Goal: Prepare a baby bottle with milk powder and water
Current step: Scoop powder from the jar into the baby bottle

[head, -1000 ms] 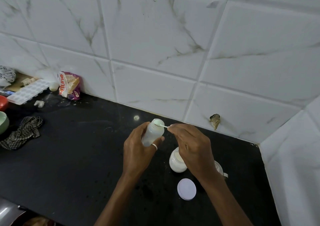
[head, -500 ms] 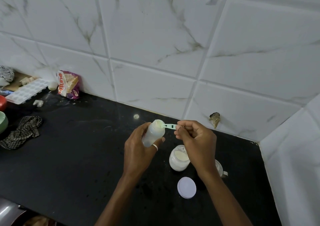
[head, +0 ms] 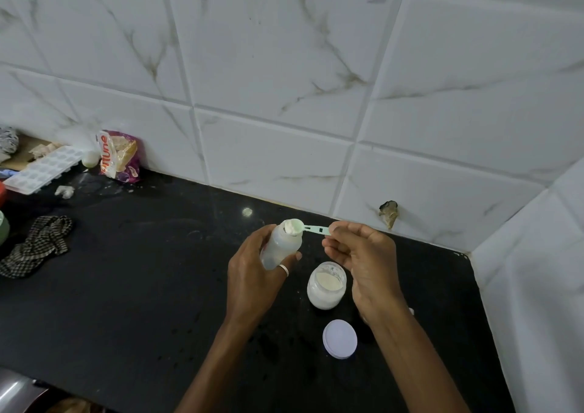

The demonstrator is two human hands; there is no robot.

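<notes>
Both hands hover above the jar (head: 327, 286): left hand (head: 252, 273) wraps the tilted bottle (head: 281, 245), right hand (head: 363, 254) pinches the scoop (head: 303, 227) at its mouth.

**Partial lettering on one packet**

The only print that could be read stood on a crumpled snack packet (head: 119, 156) leaning against the tiled wall at the back left of the counter. Red letters ran sideways up its white band and looked like "une", with the start of the word lost in the creases. No other text, number or sign on anything else in view could be made out.
</notes>
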